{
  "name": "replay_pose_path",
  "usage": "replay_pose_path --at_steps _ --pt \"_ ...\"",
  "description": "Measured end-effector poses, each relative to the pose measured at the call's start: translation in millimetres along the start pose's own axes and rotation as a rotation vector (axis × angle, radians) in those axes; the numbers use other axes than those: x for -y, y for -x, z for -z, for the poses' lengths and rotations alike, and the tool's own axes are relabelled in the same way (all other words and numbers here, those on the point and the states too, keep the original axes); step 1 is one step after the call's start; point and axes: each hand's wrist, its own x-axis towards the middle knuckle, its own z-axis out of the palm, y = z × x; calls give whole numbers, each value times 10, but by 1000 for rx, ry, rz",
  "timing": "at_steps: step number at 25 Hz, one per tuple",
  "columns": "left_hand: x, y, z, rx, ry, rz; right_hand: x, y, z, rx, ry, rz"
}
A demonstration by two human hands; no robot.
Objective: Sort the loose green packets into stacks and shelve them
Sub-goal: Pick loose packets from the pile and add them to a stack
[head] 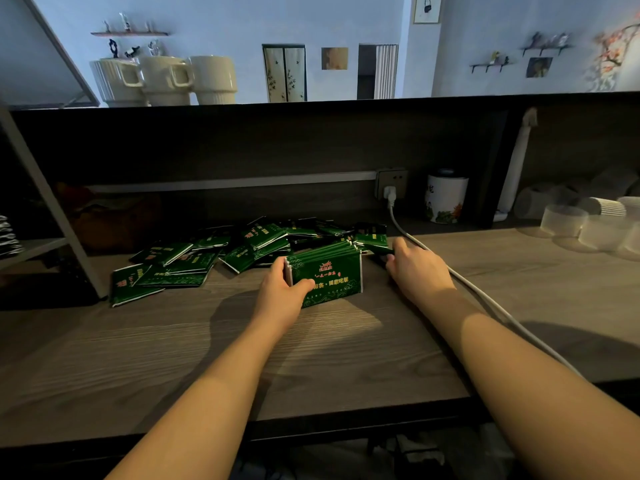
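Your left hand (282,289) grips the left end of an upright stack of green packets (327,277) standing on edge on the wooden surface (242,358), thumb across the printed front and the other fingers curled behind it. Your right hand (417,268) reaches just past the stack's right end, its fingers closed on a single green packet (375,245) lying at the edge of the heap. The loose packets (194,258) sprawl in an untidy pile behind and to the left of the stack, some overlapping, a few lying flat near the white frame leg (59,216). A white cable (485,296) runs from the wall socket (391,183) under your right forearm. Clear plastic cups (581,226) sit far right, and a printed white canister (445,199) stands beside the socket. Cream mugs (162,79) line the ledge above.
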Motion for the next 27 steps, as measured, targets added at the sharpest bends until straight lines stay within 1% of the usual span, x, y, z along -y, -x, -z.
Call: replay_pose_path --at_steps 3,5,7,8,10,11,13,14,15,16,17,18,19,20,21,24,27 --pt "-12 17 14 -11 12 9 -18 59 34 62 -36 -10" --pt "-14 15 14 -12 14 12 -15 107 6 70 -168 -58" --pt "-7 8 15 -12 13 12 -3 159 -58 3 -479 -126" --pt "-2 3 17 -13 12 11 7 180 -73 -29 -694 -180" --pt "-2 -1 16 -17 13 10 0 199 -33 -96 -1201 -331" --pt "-2 -3 15 -22 13 15 -24 196 8 -144 -1393 -419" --pt "10 -13 16 -27 12 26 -114 193 76 -208 -1669 -547" --pt "21 -17 14 -21 15 27 -164 188 86 -193 -1799 -560" --pt "26 -19 15 -15 20 24 -187 187 88 -128 -1912 -534" --pt "24 -21 15 -7 28 21 -169 193 78 -18 -1965 -478" --pt "18 -20 16 2 37 20 -121 214 63 104 -1922 -398" --pt "9 -16 16 10 45 21 -54 238 37 194 -1789 -311" --pt "-1 -7 16 19 54 25 6 260 10 233 -1623 -235" --pt "-8 3 16 27 67 30 55 280 -17 235 -1479 -178" --pt "-17 13 19 45 86 34 87 289 -36 222 -1386 -133" --pt "-29 44 11 133 167 34 79 305 -53 172 -1229 -20" --pt "-28 72 -5 160 65 -6 120 337 -58 177 -1065 53"
